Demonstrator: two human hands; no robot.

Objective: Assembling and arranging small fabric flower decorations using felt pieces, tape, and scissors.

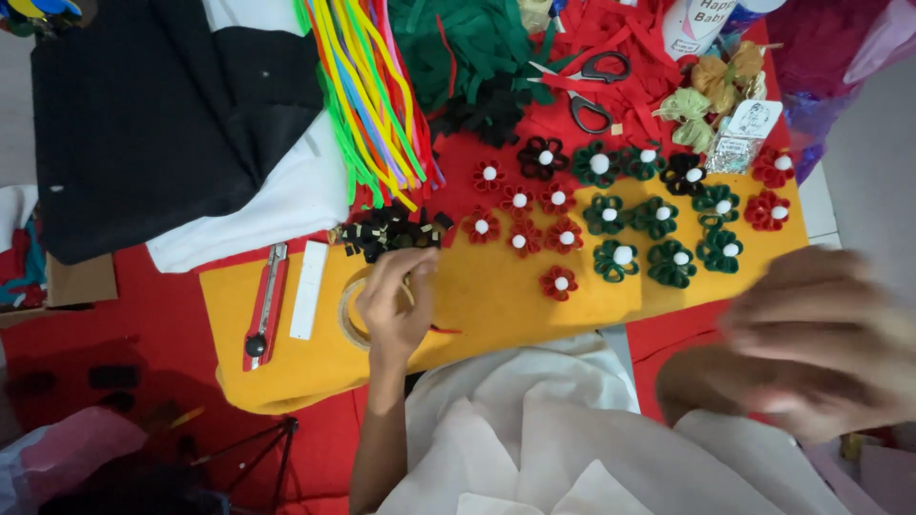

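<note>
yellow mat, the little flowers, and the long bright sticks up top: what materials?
Yellow mat: looks like felt, matte and soft-edged. Flowers: probably looped felt strips, each with a white pompom-like centre. Bright sticks: likely fuzzy pipe cleaners, thin and bent. Left hand rests on a tape roll.

Matt yellow felt sheet (496,296)

The right hand (821,343) is a close blur, its fingers and any contents unreadable. The left hand (396,300) covers part of the tape roll (351,315). The bottle (695,24) and the pipe cleaners (367,95) run off the top edge
</note>
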